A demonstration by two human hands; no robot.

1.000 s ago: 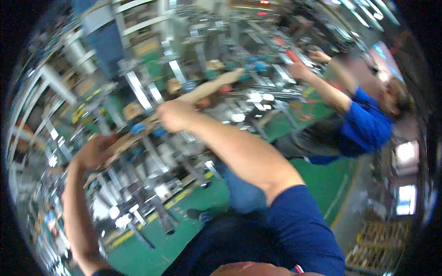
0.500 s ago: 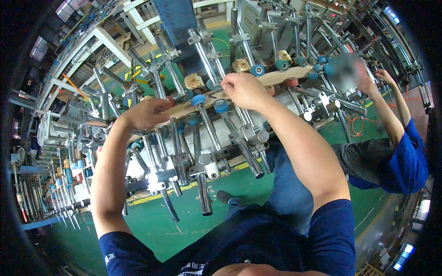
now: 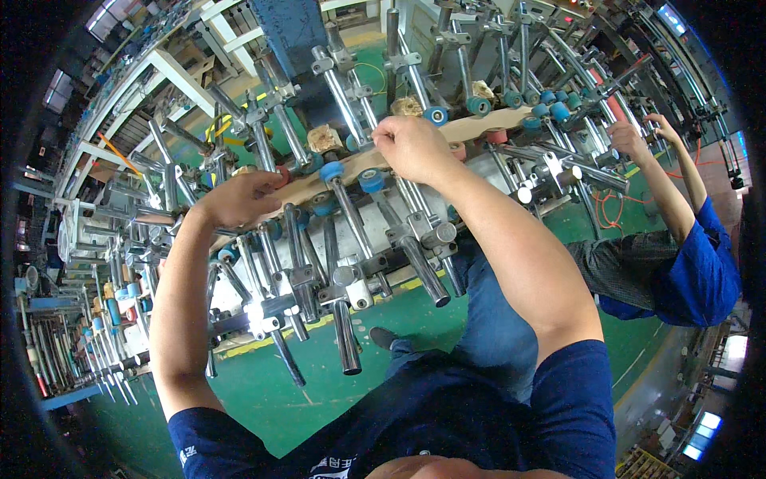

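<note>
1. Navy-blue short-sleeved cloth shirt on the camera wearer: small white printed characters at the left sleeve's edge, slanted and foreshortened.
2. Same shirt, chest: a larger block of white lettering, running to the picture's lower edge.
3. Small glowing red spot, upper background: too small to tell whether it forms digits.

Strip between rollers, left hand and right hand over strip, co-worker at right

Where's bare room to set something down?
The green painted floor between the yellow line and the navy shirt looks mostly bare. It's crowded around the left hand and right hand: blue round rollers and shiny metal rods flank a tan strip.
</note>
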